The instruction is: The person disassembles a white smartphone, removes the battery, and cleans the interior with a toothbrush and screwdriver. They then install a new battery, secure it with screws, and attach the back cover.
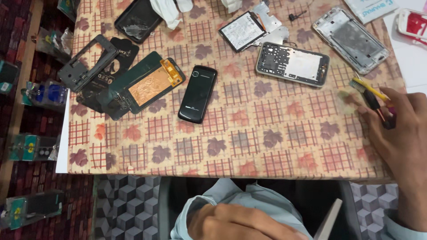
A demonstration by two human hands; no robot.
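Observation:
My right hand [400, 133] rests on the table's right edge, shut on a yellow-handled brush [369, 89] and a dark-handled tool [378, 109] that stick out toward the table's middle. My left hand [240, 222] lies low at my lap on a light blue garment [267, 200], fingers curled. A thin grey panel [329, 220] stands on edge beside its fingertips; a grip on it is not clear. A black bar phone [198, 93] lies face up mid-table, well left of my right hand.
On the leaf-patterned tablecloth [267, 142] lie an opened phone body with a white part [291, 64], a silver phone frame [351, 40], a display with copper backing [147, 84], a black frame [86, 62] and a dark cover [138, 20]. Packaged goods [44, 93] line the left.

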